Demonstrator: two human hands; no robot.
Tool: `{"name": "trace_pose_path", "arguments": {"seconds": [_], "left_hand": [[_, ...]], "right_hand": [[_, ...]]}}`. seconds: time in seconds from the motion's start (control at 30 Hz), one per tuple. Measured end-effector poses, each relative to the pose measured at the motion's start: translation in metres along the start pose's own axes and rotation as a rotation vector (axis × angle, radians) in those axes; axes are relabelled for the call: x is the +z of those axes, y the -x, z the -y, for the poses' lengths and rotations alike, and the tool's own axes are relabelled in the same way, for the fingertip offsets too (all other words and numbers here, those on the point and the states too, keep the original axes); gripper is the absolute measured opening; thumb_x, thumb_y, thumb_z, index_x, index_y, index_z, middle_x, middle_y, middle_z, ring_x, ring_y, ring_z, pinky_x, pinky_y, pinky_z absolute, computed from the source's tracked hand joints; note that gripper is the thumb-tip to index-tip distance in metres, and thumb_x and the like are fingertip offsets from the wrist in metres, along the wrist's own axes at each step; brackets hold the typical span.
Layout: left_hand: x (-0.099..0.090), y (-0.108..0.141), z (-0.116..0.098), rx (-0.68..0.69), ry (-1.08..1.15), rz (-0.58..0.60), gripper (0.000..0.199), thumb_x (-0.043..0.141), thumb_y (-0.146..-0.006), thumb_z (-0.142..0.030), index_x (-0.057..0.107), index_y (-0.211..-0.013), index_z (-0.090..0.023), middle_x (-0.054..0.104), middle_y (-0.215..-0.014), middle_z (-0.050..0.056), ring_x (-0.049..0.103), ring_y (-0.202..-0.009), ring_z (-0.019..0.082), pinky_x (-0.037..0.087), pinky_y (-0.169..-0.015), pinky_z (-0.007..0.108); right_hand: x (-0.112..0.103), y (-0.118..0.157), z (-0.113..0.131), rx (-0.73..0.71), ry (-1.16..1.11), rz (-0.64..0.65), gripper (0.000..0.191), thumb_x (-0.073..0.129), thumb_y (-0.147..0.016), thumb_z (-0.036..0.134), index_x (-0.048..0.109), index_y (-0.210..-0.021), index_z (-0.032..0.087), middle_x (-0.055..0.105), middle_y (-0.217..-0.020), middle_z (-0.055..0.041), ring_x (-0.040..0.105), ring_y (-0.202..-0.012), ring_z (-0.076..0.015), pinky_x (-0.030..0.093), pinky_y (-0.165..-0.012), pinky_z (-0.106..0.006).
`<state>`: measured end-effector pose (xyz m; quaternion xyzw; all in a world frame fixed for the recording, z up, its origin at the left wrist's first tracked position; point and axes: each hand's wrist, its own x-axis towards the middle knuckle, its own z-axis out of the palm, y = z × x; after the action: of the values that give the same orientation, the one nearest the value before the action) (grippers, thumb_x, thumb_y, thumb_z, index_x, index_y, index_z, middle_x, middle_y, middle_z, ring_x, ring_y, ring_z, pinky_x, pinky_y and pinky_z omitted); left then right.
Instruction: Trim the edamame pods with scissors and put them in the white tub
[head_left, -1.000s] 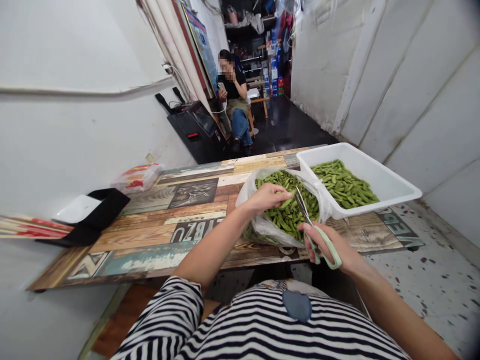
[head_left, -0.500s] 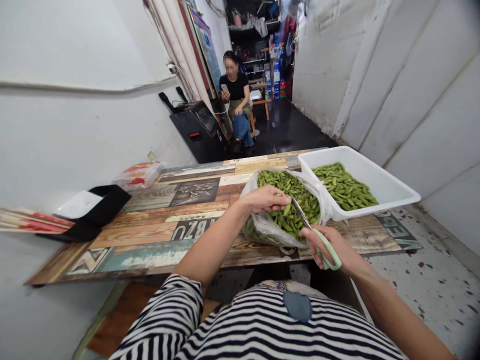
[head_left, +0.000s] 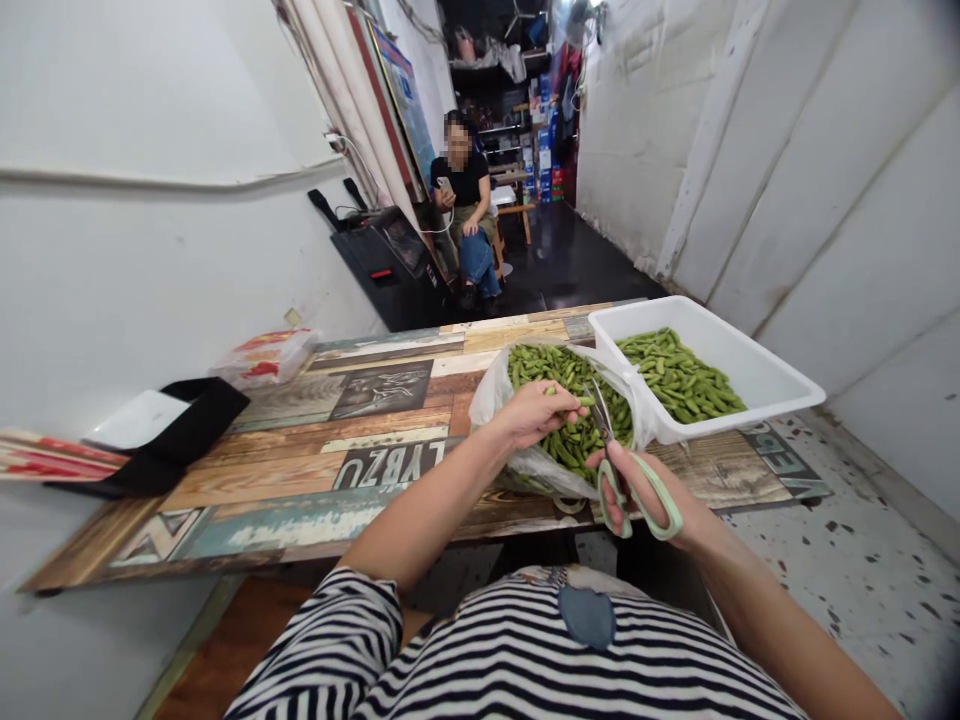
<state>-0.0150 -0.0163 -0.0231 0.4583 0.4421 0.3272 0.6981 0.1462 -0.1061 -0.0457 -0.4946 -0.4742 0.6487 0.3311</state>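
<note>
Between the fingertips of my left hand [head_left: 536,412] is a green edamame pod [head_left: 583,401], held over a clear plastic bag [head_left: 491,392] full of such pods. My right hand [head_left: 664,490] grips scissors with pale green handles [head_left: 661,497]. Their blades are spread, with the tips at the end of the held pod. Loose edamame pods [head_left: 547,365] fill the bag below both hands. To the right, touching the bag, a white plastic tub [head_left: 780,385] holds a heap of pods [head_left: 679,375] on its left side.
The wood-patterned table [head_left: 405,420] carries a black holder [head_left: 187,430] with chopsticks [head_left: 56,455] and a plastic packet [head_left: 266,355] at the left. Beyond the table a person [head_left: 466,200] sits holding a phone [head_left: 445,186]. A black machine [head_left: 394,260] stands by the left wall.
The scissors have gone from nearly closed to spread blades, the handles parting in my right hand. The pod in my left hand now points toward the blades. The whole view has shifted slightly.
</note>
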Motion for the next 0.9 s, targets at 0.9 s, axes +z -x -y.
{"name": "trace_pose_path", "arguments": {"seconds": [0.9], "left_hand": [[-0.046,-0.053,-0.008,0.320,-0.991,-0.205,0.010,0.070,-0.060,-0.022,0.064,-0.064,-0.014,0.056,-0.060,-0.001,0.047,-0.058,0.010,0.036,-0.059,0.021]], "right_hand": [[-0.006,0.004,-0.003,0.085,-0.086,-0.008,0.047,0.052,-0.074,0.063,0.051,-0.093,0.020,0.049,-0.053,0.0058,0.048,-0.038,-0.0112,0.039,-0.038,-0.024]]}}
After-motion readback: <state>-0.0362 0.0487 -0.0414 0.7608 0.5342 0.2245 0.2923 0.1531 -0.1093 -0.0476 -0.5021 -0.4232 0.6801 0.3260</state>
